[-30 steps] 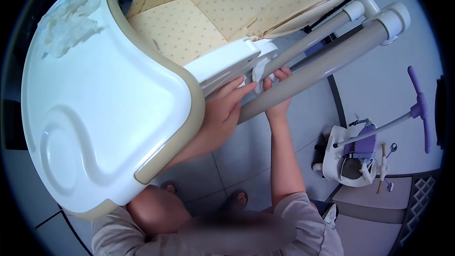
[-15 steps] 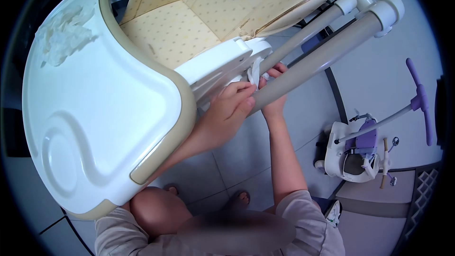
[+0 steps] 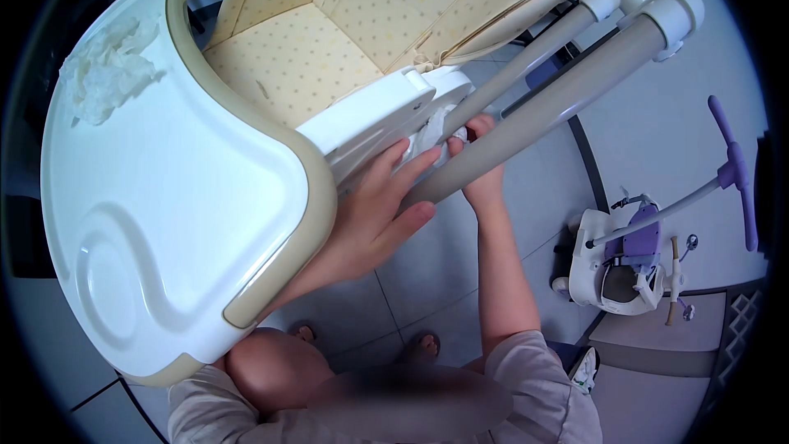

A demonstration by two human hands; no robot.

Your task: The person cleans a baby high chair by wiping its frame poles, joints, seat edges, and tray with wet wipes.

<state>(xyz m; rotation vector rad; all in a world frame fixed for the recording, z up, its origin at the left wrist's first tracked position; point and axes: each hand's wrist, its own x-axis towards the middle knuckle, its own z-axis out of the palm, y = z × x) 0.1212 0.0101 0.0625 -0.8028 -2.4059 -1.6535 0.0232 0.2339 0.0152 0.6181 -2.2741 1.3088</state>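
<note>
Your right hand point(image 3: 483, 166) grips a white wipe point(image 3: 429, 136) with bent fingers, between the high chair's white side and its grey tubes point(image 3: 546, 111). Your left hand point(image 3: 370, 212) is spread, its fingertips near the wipe. Crumpled tissue point(image 3: 111, 70) lies on the white tray point(image 3: 185, 189), beside the dotted seat point(image 3: 296, 66).

**L hand opens out; more tissue on show**

½ sec ago the fingers of the person's L hand point(image 3: 362, 218) were bunched tog. by the lower end of the thick tube point(image 3: 551, 107); now they're fanned out, w/ thumb well apart from the forefinger. The white tissue point(image 3: 425, 141), a narrow upright strip then, now shows as a wider crumpled bunch btwn the hands. Vs. 1 sec ago, the highchair tray point(image 3: 189, 181) sits further L in view & the ride-on toy point(image 3: 629, 238) a bit further R.
</note>
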